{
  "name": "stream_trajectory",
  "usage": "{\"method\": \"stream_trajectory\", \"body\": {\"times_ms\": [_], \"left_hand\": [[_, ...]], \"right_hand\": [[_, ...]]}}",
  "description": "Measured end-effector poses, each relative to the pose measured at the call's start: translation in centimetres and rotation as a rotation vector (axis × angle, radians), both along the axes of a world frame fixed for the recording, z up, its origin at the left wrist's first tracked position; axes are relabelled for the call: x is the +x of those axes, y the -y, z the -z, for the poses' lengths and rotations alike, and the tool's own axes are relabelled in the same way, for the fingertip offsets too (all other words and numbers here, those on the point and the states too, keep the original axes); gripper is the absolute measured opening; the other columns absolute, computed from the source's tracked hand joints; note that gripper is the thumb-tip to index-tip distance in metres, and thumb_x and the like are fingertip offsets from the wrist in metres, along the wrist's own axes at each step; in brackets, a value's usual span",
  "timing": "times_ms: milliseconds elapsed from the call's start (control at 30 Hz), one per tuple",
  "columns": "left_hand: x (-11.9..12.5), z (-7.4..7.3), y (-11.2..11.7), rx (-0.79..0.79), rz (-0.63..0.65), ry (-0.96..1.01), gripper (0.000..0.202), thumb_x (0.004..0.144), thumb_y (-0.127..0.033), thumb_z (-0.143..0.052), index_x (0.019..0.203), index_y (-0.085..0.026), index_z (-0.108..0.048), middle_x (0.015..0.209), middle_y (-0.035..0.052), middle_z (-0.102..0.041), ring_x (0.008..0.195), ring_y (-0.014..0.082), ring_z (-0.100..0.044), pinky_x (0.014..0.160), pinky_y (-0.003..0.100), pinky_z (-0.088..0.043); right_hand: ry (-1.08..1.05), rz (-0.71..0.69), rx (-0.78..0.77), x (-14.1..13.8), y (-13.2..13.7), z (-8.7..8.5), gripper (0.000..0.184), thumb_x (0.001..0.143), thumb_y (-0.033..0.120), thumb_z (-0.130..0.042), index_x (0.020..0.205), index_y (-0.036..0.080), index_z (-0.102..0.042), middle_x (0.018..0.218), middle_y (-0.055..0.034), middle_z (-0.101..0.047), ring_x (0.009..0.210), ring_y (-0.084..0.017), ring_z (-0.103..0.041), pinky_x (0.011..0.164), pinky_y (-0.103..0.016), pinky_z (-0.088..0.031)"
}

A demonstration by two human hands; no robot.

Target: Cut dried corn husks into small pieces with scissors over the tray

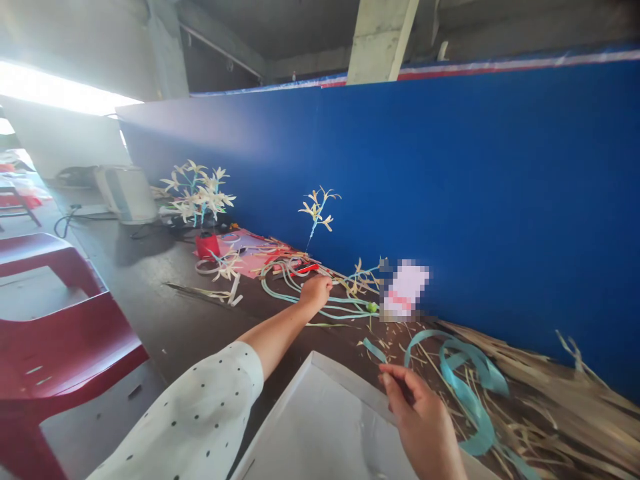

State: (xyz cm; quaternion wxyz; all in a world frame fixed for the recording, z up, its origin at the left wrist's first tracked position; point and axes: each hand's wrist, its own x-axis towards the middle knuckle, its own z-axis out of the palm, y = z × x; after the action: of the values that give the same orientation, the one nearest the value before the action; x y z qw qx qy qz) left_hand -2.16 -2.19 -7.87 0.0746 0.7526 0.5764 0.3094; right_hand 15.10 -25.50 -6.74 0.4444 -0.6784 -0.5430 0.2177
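Note:
My left hand (315, 295) is closed, reaching over looped pale-green strips (280, 293) on the dark table; whatever its fingers hold is hidden. Just beyond it, a sprig of cream craft flowers (320, 208) rises on a thin blue-wrapped stem. A similar flower sprig (357, 279) lies to the right of that hand. My right hand (425, 413) pinches thumb and forefinger together above the edge of a white tray (320, 400). Anything in that pinch is too small to name. A short piece of teal ribbon (375, 350) lies close to its fingertips.
A curled teal ribbon (475, 373) and dry leaf strips (545, 373) cover the right side. A red pot (207, 247) bears a flower bunch (200, 193). Red chairs (75, 353) stand left, and a blue partition (475, 200) lines the table's back.

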Motion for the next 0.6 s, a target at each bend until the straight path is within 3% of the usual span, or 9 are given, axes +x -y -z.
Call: {"method": "stream_trajectory", "body": {"times_ms": [367,500,600], "left_hand": [[-3.2,-3.3,0.3,0.173,-0.009,0.351,0.020,0.082,-0.029,-0.052,0.085,-0.021,-0.070,0.085,0.0022,-0.070,0.078,0.0139,-0.060,0.074,0.024,-0.043],[-5.6,-4.2,-0.3,0.247,-0.035,0.457,0.021,0.081,-0.031,-0.053,0.088,-0.020,-0.070,0.089,0.0025,-0.070,0.082,0.0142,-0.061,0.076,0.024,-0.044],[-7.9,-4.7,-1.0,0.235,-0.133,0.538,0.024,0.080,-0.033,-0.053,0.089,-0.019,-0.070,0.079,0.0020,-0.069,0.072,0.0141,-0.061,0.069,0.024,-0.045]], "right_hand": [[0.060,-0.021,-0.039,0.1,-0.2,0.4,0.036,0.075,0.049,-0.052,0.092,0.021,-0.068,0.091,-0.0079,-0.070,0.079,-0.023,-0.065,0.065,-0.029,-0.051],[0.055,-0.016,-0.048,0.2,-0.1,0.4,0.036,0.074,0.049,-0.053,0.091,0.021,-0.068,0.088,-0.0076,-0.070,0.078,-0.024,-0.065,0.064,-0.030,-0.051],[0.070,-0.011,-0.045,0.2,-0.2,0.4,0.037,0.074,0.049,-0.053,0.091,0.021,-0.068,0.087,-0.0078,-0.070,0.076,-0.024,-0.065,0.063,-0.030,-0.051]]}}
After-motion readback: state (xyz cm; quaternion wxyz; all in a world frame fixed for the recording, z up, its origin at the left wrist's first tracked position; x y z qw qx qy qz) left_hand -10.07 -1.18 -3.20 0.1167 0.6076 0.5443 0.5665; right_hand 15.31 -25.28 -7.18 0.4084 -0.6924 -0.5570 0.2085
